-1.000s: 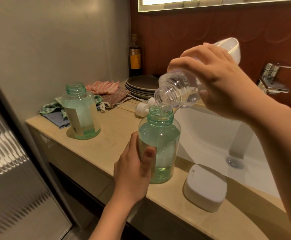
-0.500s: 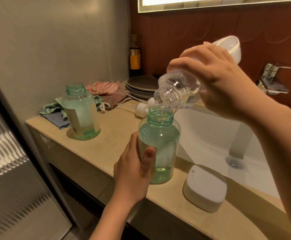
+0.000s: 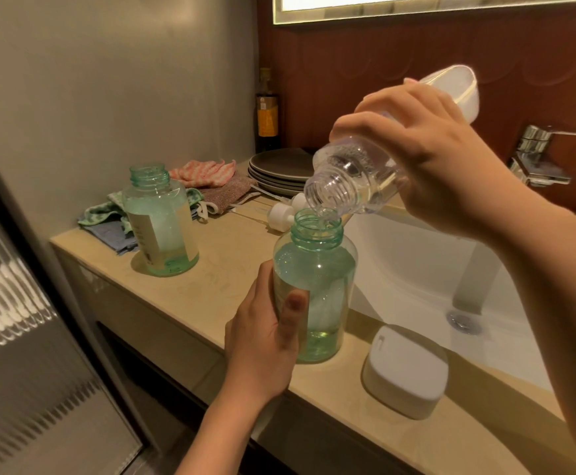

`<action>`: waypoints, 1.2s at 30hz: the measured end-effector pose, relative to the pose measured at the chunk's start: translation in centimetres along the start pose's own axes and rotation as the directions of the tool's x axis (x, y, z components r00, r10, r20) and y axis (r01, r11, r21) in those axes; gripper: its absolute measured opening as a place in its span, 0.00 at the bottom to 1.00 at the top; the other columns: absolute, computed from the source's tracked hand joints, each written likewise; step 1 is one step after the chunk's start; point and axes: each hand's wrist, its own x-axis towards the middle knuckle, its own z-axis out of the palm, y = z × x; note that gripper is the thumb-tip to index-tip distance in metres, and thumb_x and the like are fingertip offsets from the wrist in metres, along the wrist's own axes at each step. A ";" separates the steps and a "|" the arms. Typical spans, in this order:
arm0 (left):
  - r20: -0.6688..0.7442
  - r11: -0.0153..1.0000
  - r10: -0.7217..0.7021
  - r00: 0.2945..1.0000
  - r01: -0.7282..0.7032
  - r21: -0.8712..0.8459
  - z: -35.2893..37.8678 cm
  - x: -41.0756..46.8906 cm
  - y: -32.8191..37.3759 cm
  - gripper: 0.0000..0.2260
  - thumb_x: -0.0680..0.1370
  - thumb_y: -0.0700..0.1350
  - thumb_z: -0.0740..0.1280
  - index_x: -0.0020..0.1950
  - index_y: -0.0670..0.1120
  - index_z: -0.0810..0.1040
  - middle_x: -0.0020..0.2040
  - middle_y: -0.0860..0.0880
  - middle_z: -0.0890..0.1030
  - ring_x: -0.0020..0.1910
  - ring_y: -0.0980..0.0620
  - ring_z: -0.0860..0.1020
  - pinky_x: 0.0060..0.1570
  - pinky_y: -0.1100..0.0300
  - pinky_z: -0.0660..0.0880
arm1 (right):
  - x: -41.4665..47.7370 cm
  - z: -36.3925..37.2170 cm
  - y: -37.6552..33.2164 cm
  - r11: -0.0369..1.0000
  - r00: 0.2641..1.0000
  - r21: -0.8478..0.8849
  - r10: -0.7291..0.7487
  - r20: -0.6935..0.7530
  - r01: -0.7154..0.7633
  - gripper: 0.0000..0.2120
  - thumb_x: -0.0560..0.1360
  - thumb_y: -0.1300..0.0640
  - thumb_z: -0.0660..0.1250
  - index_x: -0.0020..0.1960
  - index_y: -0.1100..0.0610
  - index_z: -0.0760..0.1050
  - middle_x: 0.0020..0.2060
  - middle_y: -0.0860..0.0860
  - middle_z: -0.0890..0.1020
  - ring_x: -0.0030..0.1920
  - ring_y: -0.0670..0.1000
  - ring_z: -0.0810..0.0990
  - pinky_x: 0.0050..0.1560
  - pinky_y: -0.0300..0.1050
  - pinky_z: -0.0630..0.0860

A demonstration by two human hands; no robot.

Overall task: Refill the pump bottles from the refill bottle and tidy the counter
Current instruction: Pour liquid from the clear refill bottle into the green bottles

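Note:
My left hand (image 3: 262, 334) grips a green pump bottle (image 3: 317, 289) that stands uncapped near the counter's front edge, with a little liquid at its bottom. My right hand (image 3: 427, 166) holds a clear refill bottle (image 3: 351, 180) tilted steeply, its mouth just above the green bottle's neck, and a thin stream of clear liquid runs in. A second uncapped green bottle (image 3: 161, 221) stands to the left. Two white pump heads (image 3: 281, 216) lie on the counter behind the gripped bottle.
The beige counter (image 3: 211, 279) carries folded cloths (image 3: 211, 180) and stacked dark plates (image 3: 279, 169) at the back, with a dark bottle (image 3: 267, 114) in the corner. A white sink (image 3: 416, 269) with a chrome tap (image 3: 540, 156) lies right. A white box (image 3: 404, 370) sits by the front edge.

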 end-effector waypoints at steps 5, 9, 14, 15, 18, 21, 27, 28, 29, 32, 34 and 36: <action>0.001 1.000 -0.002 1.000 0.002 0.003 0.0 -0.1 0.0 0.30 0.66 0.78 0.39 0.53 0.64 0.66 0.48 0.62 0.77 0.46 0.64 0.75 0.43 0.58 0.71 | 0.0 0.0 -0.1 1.000 1.000 0.002 -0.002 -0.002 0.002 0.34 0.64 0.77 0.63 0.66 0.55 0.69 0.58 0.60 0.73 0.61 0.61 0.68 0.68 0.56 0.58; 0.001 1.000 0.000 1.000 0.000 0.004 0.0 0.0 0.0 0.29 0.66 0.78 0.39 0.53 0.64 0.66 0.46 0.62 0.76 0.45 0.63 0.75 0.42 0.57 0.71 | 0.0 -0.2 -0.1 1.000 1.000 -0.003 -0.002 -0.005 0.002 0.33 0.64 0.76 0.61 0.66 0.55 0.69 0.58 0.60 0.73 0.60 0.61 0.68 0.68 0.57 0.58; 0.000 1.000 -0.001 1.000 0.001 0.009 0.0 0.0 0.1 0.29 0.66 0.78 0.39 0.53 0.65 0.65 0.48 0.62 0.76 0.46 0.63 0.75 0.43 0.58 0.71 | 0.1 -0.3 -0.3 1.000 1.000 -0.004 0.015 -0.008 -0.015 0.31 0.64 0.72 0.55 0.65 0.55 0.69 0.58 0.60 0.74 0.60 0.60 0.68 0.68 0.57 0.58; 0.001 1.000 -0.001 1.000 0.001 0.008 0.0 0.0 0.1 0.28 0.66 0.78 0.39 0.53 0.65 0.65 0.48 0.62 0.76 0.46 0.64 0.75 0.43 0.59 0.71 | 0.1 -0.3 -0.3 1.000 1.000 -0.006 0.015 -0.010 -0.015 0.31 0.65 0.72 0.56 0.65 0.55 0.69 0.58 0.60 0.74 0.60 0.60 0.68 0.68 0.56 0.58; -0.003 1.000 -0.004 1.000 0.004 0.008 0.0 0.0 0.0 0.29 0.66 0.79 0.39 0.53 0.64 0.66 0.47 0.62 0.76 0.45 0.64 0.75 0.42 0.58 0.70 | 0.1 -0.4 -0.4 1.000 1.000 -0.012 0.010 -0.021 -0.010 0.30 0.65 0.70 0.54 0.65 0.55 0.69 0.58 0.61 0.74 0.60 0.61 0.68 0.68 0.57 0.58; -0.006 1.000 -0.002 1.000 0.002 0.009 0.0 0.0 0.0 0.29 0.66 0.79 0.39 0.52 0.64 0.66 0.46 0.62 0.76 0.45 0.63 0.75 0.41 0.57 0.70 | 0.2 -0.4 -0.3 1.000 1.000 -0.021 0.005 -0.031 -0.006 0.29 0.67 0.67 0.49 0.65 0.54 0.69 0.58 0.60 0.74 0.60 0.60 0.68 0.67 0.57 0.59; 0.003 1.000 -0.015 1.000 0.015 0.010 0.0 0.0 0.1 0.29 0.65 0.79 0.39 0.54 0.67 0.63 0.49 0.62 0.77 0.47 0.62 0.75 0.45 0.55 0.72 | 0.2 -0.3 -0.4 0.999 0.999 -0.038 -0.004 -0.032 0.002 0.27 0.68 0.64 0.47 0.65 0.54 0.69 0.57 0.60 0.74 0.60 0.61 0.70 0.68 0.56 0.58; 0.002 1.000 -0.017 1.000 0.017 0.011 0.0 0.0 0.1 0.28 0.64 0.79 0.39 0.53 0.67 0.63 0.48 0.62 0.77 0.46 0.62 0.75 0.45 0.55 0.72 | 0.2 -0.4 -0.4 0.999 0.999 -0.039 -0.005 -0.032 0.004 0.27 0.68 0.66 0.49 0.65 0.54 0.69 0.57 0.60 0.75 0.61 0.62 0.70 0.68 0.56 0.58; 0.001 1.000 -0.017 1.000 0.017 0.012 0.0 0.0 0.1 0.28 0.64 0.79 0.38 0.52 0.67 0.63 0.47 0.62 0.77 0.45 0.62 0.75 0.44 0.56 0.71 | 0.3 -0.4 -0.4 0.999 0.999 -0.042 -0.007 -0.032 0.005 0.28 0.67 0.68 0.52 0.65 0.55 0.69 0.57 0.61 0.75 0.61 0.63 0.70 0.68 0.56 0.57; -0.001 1.000 -0.011 1.000 0.011 0.011 0.0 0.0 0.1 0.29 0.64 0.79 0.38 0.52 0.65 0.65 0.45 0.64 0.76 0.43 0.63 0.74 0.40 0.58 0.69 | 0.3 -0.5 -0.5 0.998 1.000 -0.055 -0.014 -0.027 0.012 0.28 0.67 0.70 0.54 0.65 0.55 0.70 0.57 0.61 0.75 0.61 0.63 0.70 0.68 0.57 0.57; 0.000 1.000 -0.005 1.000 0.005 0.013 0.0 0.0 0.0 0.31 0.64 0.79 0.38 0.51 0.63 0.66 0.43 0.64 0.75 0.40 0.64 0.73 0.37 0.59 0.67 | 0.3 -0.5 -0.5 0.998 0.999 -0.066 -0.023 -0.026 0.021 0.28 0.67 0.70 0.54 0.65 0.55 0.70 0.58 0.61 0.75 0.61 0.63 0.70 0.68 0.57 0.57; -0.001 1.000 -0.004 1.000 0.004 0.010 0.0 0.0 0.0 0.31 0.64 0.79 0.38 0.52 0.63 0.66 0.42 0.64 0.75 0.39 0.63 0.73 0.36 0.59 0.66 | 0.3 -0.5 -0.5 0.997 0.999 -0.078 -0.029 -0.030 0.027 0.28 0.68 0.69 0.52 0.65 0.55 0.69 0.58 0.61 0.75 0.61 0.63 0.70 0.68 0.57 0.57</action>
